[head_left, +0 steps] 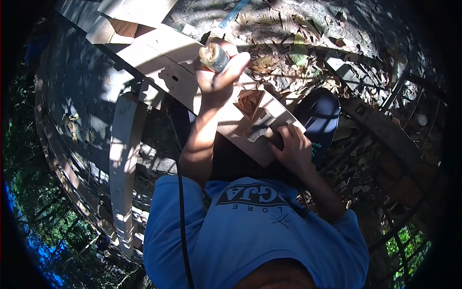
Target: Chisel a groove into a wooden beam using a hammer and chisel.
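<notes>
My left hand [219,79] is raised above the board and wrapped round a short, thick tool handle [215,59]. The handle has dark sides and a pale, frayed wooden end facing up; its lower part is hidden by the hand. Across my lap lies a long pale wooden board [185,79] with a small dark hole. Reddish-brown carved wood [249,103] shows near its right end. Low on that end, my right hand [294,147] has curled fingers over something dark. Beside those fingers sits a small pale, rounded piece [262,131], whose kind is unclear.
More pale timber [118,30] lies at the upper left, touching the board. A curved wooden beam [124,159] stands left of me. Dry leaves [298,53] litter the ground ahead. A blue strip [234,13] lies at the top. A black cord [182,226] hangs along my left side.
</notes>
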Demonstrator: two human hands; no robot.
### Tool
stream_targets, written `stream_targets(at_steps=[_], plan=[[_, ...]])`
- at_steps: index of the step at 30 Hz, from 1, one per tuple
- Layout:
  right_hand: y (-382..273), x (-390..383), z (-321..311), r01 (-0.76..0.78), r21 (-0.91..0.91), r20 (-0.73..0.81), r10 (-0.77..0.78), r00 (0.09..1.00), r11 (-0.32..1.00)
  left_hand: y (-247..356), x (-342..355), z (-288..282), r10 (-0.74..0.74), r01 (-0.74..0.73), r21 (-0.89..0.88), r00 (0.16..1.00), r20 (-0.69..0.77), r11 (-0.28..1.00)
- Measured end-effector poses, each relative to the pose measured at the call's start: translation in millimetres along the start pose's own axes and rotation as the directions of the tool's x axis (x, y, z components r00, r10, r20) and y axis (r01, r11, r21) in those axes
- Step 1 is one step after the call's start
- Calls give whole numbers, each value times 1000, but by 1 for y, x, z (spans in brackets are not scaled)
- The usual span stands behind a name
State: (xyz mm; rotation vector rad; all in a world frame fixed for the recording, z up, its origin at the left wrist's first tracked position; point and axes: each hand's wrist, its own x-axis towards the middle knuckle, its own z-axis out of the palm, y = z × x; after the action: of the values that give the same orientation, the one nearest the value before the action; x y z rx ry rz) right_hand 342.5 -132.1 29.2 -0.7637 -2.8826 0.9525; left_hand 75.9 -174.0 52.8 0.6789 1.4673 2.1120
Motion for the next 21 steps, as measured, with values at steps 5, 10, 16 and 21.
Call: stream_targets(at_steps=[5,10,16,21], plan=[[-2,1,1,-5,-19,31,6,999,1000,-20,-31,29,-318,251,346,936,153,904],[-5,1,1,-26,-19,23,26,999,999,-21,9,0,209,-194,132,971,-113,972],[-7,2,2,-49,-39,54,52,997,998,-13,-28,19,-201,163,244,970,138,956],[-7,2,1,-20,-52,28,21,999,998,-13,11,36,335,-311,154,925,-178,938]])
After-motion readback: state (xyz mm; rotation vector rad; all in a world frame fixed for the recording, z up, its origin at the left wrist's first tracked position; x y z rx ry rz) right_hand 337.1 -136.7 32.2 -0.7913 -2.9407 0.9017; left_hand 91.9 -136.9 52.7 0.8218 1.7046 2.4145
